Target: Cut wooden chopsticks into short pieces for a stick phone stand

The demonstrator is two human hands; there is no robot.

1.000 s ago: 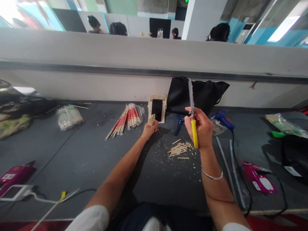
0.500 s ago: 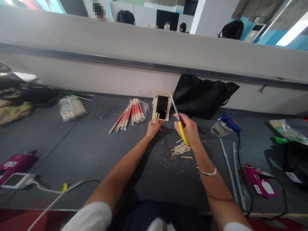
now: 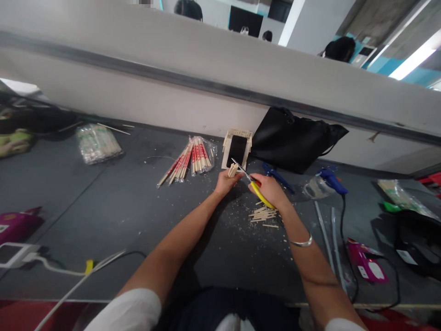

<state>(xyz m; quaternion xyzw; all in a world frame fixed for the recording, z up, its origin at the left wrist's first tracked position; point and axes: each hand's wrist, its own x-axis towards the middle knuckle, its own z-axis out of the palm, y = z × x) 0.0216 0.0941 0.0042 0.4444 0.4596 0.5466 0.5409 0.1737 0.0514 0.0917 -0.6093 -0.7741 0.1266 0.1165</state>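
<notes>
Near edge, right side: magenta device (image 3: 370, 262) on the dark tabletop (image 3: 148, 216), two translucent rods (image 3: 324, 234) just left of it, roughly side by side. Silver bracelet (image 3: 302, 243) on the right forearm.

Centre: small heap of cut wooden sticks (image 3: 263, 214), chips and dust scattered around it.

Just beyond: right hand (image 3: 270, 187) has its fingers wrapped around the grips of a yellow-handled tool (image 3: 262, 195); exact type unclear. Metal end points up-left, tip close to the stick bundle. Can't tell if they touch.

Left hand (image 3: 225, 182), fingers closed round the stick bundle (image 3: 233, 170), ends poking out above the fist. Bundle sits in front of the smartphone (image 3: 236, 151), which lies against a pale wooden stand (image 3: 226, 156).

Right of that: blue hand tool (image 3: 277, 177), then blue glue gun (image 3: 331, 180). Left: red-sleeved chopsticks (image 3: 200, 156) in clear wrap.

Behind: black bag (image 3: 296, 140) against the pale partition (image 3: 172, 105). Past it, a person's dark-haired head (image 3: 339, 48).
</notes>
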